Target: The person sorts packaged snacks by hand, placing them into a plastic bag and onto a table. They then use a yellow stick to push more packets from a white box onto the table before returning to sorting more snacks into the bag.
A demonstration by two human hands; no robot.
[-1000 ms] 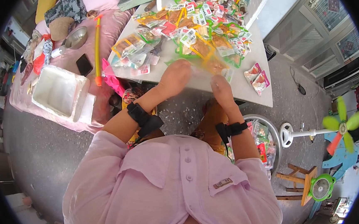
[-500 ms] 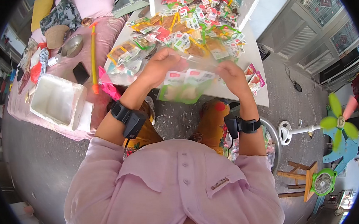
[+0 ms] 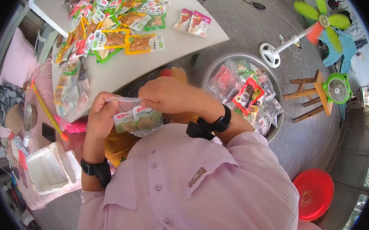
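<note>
A clear plastic bag (image 3: 126, 103) with green-and-white food packets (image 3: 144, 116) inside hangs close in front of my shirt. My left hand (image 3: 100, 115) pinches its top edge at the left corner. Along the same top edge, the fingers of my right hand (image 3: 162, 95) are closed on the right side. Part of the bag's right side is hidden behind my right hand and forearm. Both wrists wear black straps with a small black device.
A white table (image 3: 146, 64) holds a pile of snack packets (image 3: 117, 37) and two pink-and-white packets (image 3: 192, 23). A metal basin (image 3: 209, 68) of filled clear bags stands at my right. Beyond are a fan (image 3: 323, 20), a wooden stool (image 3: 320, 92) and a red basin (image 3: 314, 193).
My view has turned right, bringing the metal basin and red basin into fuller sight. Both hands have come closer to my body with the bag, and my right hand now reaches across its top edge.
</note>
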